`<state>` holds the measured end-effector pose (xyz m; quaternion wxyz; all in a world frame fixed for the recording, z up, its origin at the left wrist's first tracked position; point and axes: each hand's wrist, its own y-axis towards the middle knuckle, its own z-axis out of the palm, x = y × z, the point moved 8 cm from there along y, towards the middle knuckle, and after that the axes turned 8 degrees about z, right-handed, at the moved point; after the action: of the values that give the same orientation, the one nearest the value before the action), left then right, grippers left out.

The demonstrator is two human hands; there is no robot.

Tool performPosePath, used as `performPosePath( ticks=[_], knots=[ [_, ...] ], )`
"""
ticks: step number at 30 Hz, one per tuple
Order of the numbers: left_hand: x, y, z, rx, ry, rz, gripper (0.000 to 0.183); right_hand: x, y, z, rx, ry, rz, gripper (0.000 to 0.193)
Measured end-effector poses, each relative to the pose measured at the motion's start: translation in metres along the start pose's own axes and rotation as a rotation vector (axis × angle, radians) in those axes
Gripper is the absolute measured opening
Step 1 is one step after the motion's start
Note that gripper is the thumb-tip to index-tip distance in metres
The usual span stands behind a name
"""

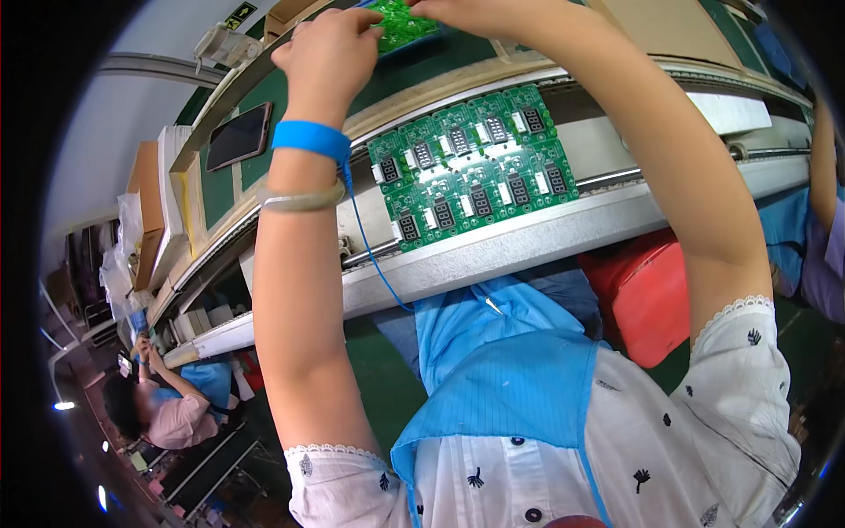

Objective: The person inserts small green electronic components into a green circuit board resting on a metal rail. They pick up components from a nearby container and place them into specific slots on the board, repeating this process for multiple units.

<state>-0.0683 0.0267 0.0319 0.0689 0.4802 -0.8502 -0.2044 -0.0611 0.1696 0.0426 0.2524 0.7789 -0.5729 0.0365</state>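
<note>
Both my arms stretch forward past the rail to a blue bin (pixel 429 41) heaped with small green translucent parts (pixel 400 25). At the bin's left edge is my left hand (pixel 333 55), its fingers bent and drawn together; whatever they pinch is hidden. My right hand (pixel 471 12) reaches over the bin from the right, fingertips together at the green parts, partly cut off by the top of the picture. Nearer to me, a panel of green circuit boards (pixel 471 167) with several black digit displays and white connectors lies across the rails, touched by neither hand.
A blue wrist strap (pixel 311 138) on my left wrist trails a thin cord (pixel 374 255). A dark phone (pixel 238 137) lies on the green bench at left. The metal rail (pixel 519 238) runs across before me. A red stool (pixel 638 295) and other people (pixel 180 418) are nearby.
</note>
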Motion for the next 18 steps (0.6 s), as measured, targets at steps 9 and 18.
performPosePath(
  ticks=[9, 18],
  knots=[
    [0.003, 0.011, 0.006, -0.062, -0.009, 0.058, 0.01, 0.018, 0.029, 0.036, -0.098, -0.337, -0.094, 0.017],
    [0.008, 0.005, 0.005, -0.206, -0.031, 0.062, 0.008, 0.008, 0.024, 0.025, -0.148, -0.138, -0.011, 0.018]
  ],
)
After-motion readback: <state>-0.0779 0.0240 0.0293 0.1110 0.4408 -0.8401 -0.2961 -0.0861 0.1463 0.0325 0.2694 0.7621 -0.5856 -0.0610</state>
